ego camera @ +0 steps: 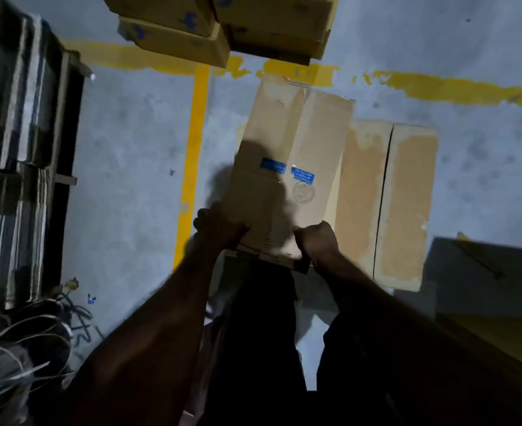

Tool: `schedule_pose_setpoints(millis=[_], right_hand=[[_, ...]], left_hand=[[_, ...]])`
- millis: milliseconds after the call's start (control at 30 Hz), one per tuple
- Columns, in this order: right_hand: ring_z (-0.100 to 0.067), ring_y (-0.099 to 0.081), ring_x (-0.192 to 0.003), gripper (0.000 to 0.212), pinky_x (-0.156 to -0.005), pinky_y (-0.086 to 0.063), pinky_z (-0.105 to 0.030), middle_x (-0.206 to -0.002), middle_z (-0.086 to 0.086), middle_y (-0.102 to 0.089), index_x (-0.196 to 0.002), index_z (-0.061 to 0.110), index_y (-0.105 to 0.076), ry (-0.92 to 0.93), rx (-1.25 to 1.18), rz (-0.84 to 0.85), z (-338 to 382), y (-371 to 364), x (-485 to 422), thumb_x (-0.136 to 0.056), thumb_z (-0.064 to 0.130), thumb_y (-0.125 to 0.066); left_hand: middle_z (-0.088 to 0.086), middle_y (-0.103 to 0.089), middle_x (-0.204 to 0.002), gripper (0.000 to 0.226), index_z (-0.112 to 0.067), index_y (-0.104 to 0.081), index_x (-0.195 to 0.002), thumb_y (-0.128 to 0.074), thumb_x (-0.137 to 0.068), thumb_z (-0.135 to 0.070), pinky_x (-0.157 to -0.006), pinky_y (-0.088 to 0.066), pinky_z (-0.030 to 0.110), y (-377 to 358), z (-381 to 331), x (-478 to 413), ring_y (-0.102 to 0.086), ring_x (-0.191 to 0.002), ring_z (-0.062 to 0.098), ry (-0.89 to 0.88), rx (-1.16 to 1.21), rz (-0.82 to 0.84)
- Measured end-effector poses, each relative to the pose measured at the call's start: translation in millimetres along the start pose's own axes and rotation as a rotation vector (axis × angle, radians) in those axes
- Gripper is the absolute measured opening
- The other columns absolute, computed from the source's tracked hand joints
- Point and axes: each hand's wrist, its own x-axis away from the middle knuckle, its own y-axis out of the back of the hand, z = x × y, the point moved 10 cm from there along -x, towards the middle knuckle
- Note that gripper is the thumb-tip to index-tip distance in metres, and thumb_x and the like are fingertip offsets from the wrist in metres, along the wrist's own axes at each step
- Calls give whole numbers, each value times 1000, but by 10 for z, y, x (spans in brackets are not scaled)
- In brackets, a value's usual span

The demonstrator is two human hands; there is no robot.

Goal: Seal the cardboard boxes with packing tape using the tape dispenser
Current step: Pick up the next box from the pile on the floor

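Observation:
A tall cardboard box (pixel 287 155) with blue labels and a round stamp lies in front of me on the grey floor, clear tape running down its centre seam. My left hand (pixel 216 224) grips the box's near left corner. My right hand (pixel 316 241) is curled at the near right edge around a dark object (pixel 302 265) that is mostly hidden; it may be the tape dispenser, I cannot tell. A second box (pixel 388 198) lies to the right, its centre seam a dark open line.
More cardboard boxes (pixel 222 23) are stacked at the top. Stacks of flat cardboard (pixel 13 149) stand on a pallet at the left, with loose straps (pixel 22 339) below. Yellow floor lines (pixel 192 149) cross the concrete. A dark box edge (pixel 484 272) sits at the right.

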Motion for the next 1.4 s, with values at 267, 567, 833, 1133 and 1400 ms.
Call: schedule_pose_setpoints(millis=[267, 567, 833, 1133, 1400], right_hand=[[-20, -52, -53, 39, -52, -41, -30, -69, -10, -65, -98, 8, -52, 175, -337, -174, 805, 1356, 1064, -80, 30, -79], [-22, -63, -88, 38, -74, -52, -34, -100, 1, -63, -119, 13, -48, 416, -241, -533, 1442, 3334, 2343, -90, 30, -67], [-16, -63, -110, 66, -91, -53, -39, -128, 15, -64, -144, 32, -34, 551, -326, -788, 1315, 4857, 3521, -84, 32, -60], [-14, -58, -124, 65, -101, -48, -33, -141, 10, -59, -149, 25, -43, 498, -405, -1189, 149, 6636, 5594, -88, 32, -63], [-19, -61, -107, 48, -88, -51, -36, -129, 8, -65, -130, 24, -55, 58, -448, -1437, -2186, 7025, 6943, -86, 41, -68]], left_hand=[[0, -68, -101, 49, -12, -62, -113, -89, -76, -27, -75, -56, 33, 680, -1170, 903, -67, -98, 23, -308, 472, 72], [3, -67, -119, 59, -17, -57, -126, -83, -77, -40, -88, -54, 36, 1233, -2988, 2290, -65, -105, 20, -723, 448, 26], [-3, -69, -116, 71, -25, -57, -123, -75, -62, -56, -93, -57, 45, 1338, -4360, 3757, -67, -105, 18, -996, 423, 20], [-7, -74, -109, 62, -29, -64, -118, -75, -67, -63, -88, -58, 51, 805, -5787, 6306, -71, -100, 18, -1463, 329, 153], [-9, -57, -146, 86, -29, -42, -154, -67, -78, -62, -111, -46, 39, -1284, -5747, 8436, -57, -129, 9, -1776, 39, 471]])
